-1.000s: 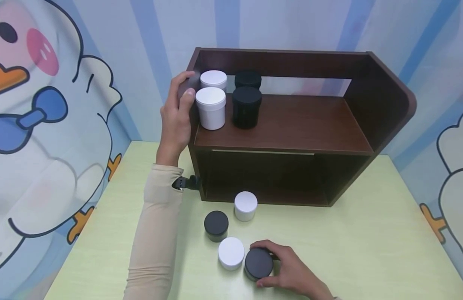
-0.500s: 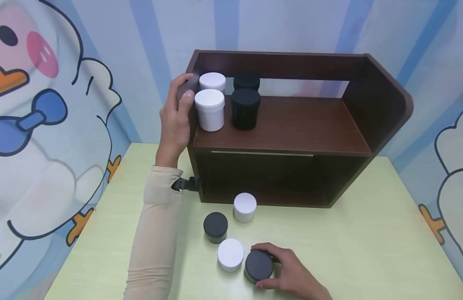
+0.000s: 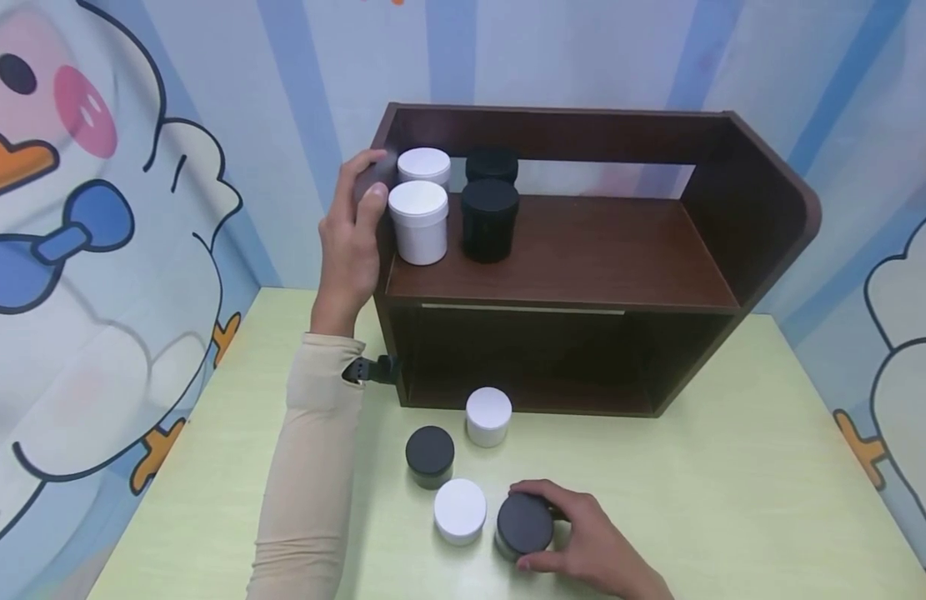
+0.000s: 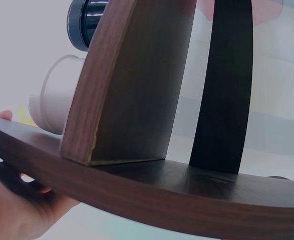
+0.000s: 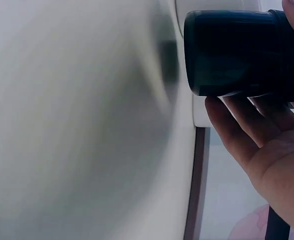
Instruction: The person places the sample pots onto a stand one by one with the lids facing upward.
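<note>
1. Held black jar (image 3: 525,523): lower centre of the head frame, over the tabletop (image 3: 733,500). Lid faces up; long axis roughly upright. In the right wrist view that axis runs across the frame, base left, lid right. Whether the base touches the tabletop cannot be told.
2. Right hand (image 3: 586,537): fingers curved around the held black jar, thumb on the opposite side.
3. Left hand (image 3: 350,237): fingers and thumb grip the left side panel (image 3: 385,171) of the shelf unit (image 3: 598,250), left of centre.
4. Count, jars: eight; four white, four black.
5. On the upper shelf, at its left end: two white jars (image 3: 418,223), one behind the other; beside them two black jars (image 3: 489,221), likewise. All upright.
6. On the tabletop, lids up: a near white jar (image 3: 460,512), just left of the held black jar and apart from it; a loose black jar (image 3: 430,457) above it in the frame; a far white jar (image 3: 488,417) before the shelf unit.
7. Surface: pale yellow-green. The shelf unit is dark brown, two levels.
8. Room: blue-striped backdrop (image 3: 583,50); cartoon bird (image 3: 95,350) at the left of the frame. Beige sleeve (image 3: 308,467) on the left arm.
</note>
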`<state>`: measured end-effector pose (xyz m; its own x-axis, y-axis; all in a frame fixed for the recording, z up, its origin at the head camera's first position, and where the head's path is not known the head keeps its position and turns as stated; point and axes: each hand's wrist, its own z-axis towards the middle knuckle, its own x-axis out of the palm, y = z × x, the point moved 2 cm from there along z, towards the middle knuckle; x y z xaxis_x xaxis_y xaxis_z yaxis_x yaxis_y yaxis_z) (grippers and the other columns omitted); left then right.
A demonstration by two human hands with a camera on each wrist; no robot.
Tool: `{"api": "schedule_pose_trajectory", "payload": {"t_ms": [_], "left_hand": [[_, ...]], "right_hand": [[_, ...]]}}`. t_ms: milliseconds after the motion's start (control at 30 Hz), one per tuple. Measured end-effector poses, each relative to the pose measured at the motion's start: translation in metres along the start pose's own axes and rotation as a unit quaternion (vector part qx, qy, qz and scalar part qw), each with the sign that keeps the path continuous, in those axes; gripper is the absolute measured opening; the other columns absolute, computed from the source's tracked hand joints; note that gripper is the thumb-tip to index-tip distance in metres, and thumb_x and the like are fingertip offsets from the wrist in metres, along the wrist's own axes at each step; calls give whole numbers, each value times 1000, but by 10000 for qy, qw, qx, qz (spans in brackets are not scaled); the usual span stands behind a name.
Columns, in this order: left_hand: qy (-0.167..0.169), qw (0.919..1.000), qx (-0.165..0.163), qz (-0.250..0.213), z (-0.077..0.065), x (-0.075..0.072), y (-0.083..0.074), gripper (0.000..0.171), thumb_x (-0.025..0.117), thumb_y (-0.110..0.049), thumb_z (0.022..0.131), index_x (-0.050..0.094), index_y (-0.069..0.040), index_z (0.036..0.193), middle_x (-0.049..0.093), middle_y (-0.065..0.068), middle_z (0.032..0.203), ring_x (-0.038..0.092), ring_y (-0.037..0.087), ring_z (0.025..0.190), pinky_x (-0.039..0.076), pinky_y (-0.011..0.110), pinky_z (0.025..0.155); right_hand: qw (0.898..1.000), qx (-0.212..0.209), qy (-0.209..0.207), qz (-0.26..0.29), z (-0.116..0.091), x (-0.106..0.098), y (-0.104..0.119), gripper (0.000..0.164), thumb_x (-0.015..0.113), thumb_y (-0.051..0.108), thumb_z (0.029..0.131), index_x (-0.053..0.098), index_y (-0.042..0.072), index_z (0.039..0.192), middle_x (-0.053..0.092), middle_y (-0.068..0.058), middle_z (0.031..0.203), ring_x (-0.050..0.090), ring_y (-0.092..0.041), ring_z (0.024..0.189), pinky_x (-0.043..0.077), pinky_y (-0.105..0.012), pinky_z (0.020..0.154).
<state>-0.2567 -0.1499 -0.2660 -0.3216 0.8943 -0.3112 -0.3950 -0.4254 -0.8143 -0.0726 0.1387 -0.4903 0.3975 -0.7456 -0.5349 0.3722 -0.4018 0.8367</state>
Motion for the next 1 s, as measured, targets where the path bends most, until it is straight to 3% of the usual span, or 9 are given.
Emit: {"api": "schedule_pose_trajectory", "payload": {"t_ms": [467, 1000], "left_hand": [[17, 10000, -15, 46, 0, -1, 3, 49, 40, -54, 95, 48, -40, 141, 49, -2, 152, 51, 20, 131, 40, 52, 111], [7, 9999, 72, 118, 0, -1, 1, 48, 39, -52, 96, 48, -38, 141, 49, -4, 153, 52, 20, 132, 40, 52, 110]], "right_hand": [[9990, -252, -369, -64, 4, -28, 14, 69, 90, 25, 72, 59, 25, 134, 71, 4, 121, 66, -2, 102, 57, -28, 88], [9977, -313, -258, -538, 20, -66, 41, 67, 90, 32, 72, 61, 22, 131, 72, 7, 117, 67, 0, 94, 58, -28, 85]]}}
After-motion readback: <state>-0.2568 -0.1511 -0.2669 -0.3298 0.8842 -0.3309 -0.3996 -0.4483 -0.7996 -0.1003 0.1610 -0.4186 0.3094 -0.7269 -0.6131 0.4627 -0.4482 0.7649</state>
